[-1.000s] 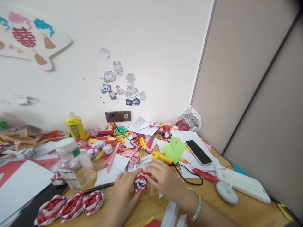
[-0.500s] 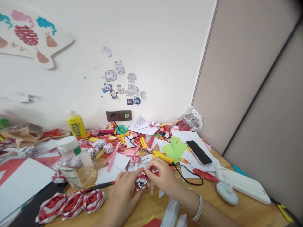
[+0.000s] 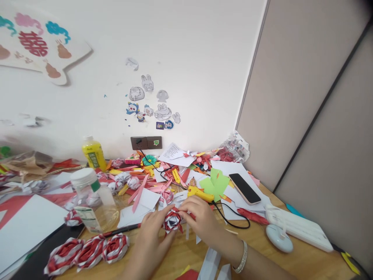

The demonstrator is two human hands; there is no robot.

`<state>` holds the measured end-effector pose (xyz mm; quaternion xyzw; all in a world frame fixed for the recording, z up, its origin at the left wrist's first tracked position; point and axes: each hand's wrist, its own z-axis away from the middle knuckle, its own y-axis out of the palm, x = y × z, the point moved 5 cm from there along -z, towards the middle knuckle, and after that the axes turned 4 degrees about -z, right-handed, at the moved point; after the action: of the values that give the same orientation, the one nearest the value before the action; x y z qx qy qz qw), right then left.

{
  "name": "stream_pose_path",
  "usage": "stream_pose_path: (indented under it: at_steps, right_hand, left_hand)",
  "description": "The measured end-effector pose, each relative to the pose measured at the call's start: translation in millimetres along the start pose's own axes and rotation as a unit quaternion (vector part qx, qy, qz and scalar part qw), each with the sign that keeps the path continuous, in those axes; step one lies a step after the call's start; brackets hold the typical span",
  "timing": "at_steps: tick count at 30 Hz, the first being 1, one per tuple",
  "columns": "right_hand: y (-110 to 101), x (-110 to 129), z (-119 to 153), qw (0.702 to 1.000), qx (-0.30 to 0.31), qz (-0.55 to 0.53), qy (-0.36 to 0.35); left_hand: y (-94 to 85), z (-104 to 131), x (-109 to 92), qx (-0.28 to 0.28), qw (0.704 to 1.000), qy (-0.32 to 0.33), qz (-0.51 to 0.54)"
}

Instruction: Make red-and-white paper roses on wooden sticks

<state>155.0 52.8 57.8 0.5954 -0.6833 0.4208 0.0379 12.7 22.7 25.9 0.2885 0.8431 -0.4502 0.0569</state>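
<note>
A red and white folded paper flower [image 3: 172, 220] is held between my two hands, above the wooden table. My left hand [image 3: 154, 233] wraps round its left side, fingers at the top edge and thumb below. At the flower's upper right, the fingertips of my right hand [image 3: 198, 217] pinch its red paper edge. Three similar paper flowers [image 3: 87, 252] lie in a row at the lower left. Just behind my hands are a pink and white paper flower [image 3: 166, 197] and a yellow glue gun [image 3: 200, 193] with a black cord.
A clear jar [image 3: 93, 202] and a yellow bottle [image 3: 93, 153] stand on the left. To the right lie a phone [image 3: 244, 188], green paper [image 3: 215, 184], a white power strip [image 3: 298, 227] and a round pale device [image 3: 279, 238]. Paper scraps cover the table's back.
The flower has shifted slightly left and turned a little in my left hand. My right hand has moved slightly left, with its fingers lower over the flower's edge.
</note>
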Motion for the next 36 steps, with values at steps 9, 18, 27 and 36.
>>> stream_pose_path:
  at_steps: [9, 18, 27, 36]
  right_hand:
    - [3, 3, 2, 0.995, -0.012, 0.08, -0.056]
    - [-1, 5, 0, 0.991, 0.029, 0.11, -0.067]
    - [10, 6, 2, 0.951, 0.073, 0.264, -0.145]
    - [11, 4, 2, 0.957, 0.058, 0.26, -0.117]
  left_hand:
    - [-1.9, -1, -4, -0.005, 0.999, 0.036, -0.003]
    - [-1.5, -1, -6, 0.008, 0.999, 0.049, -0.012]
    - [-0.8, -2, -8, 0.002, 0.995, 0.073, -0.071]
    - [-1.1, -1, -13, -0.001, 0.99, 0.093, -0.102]
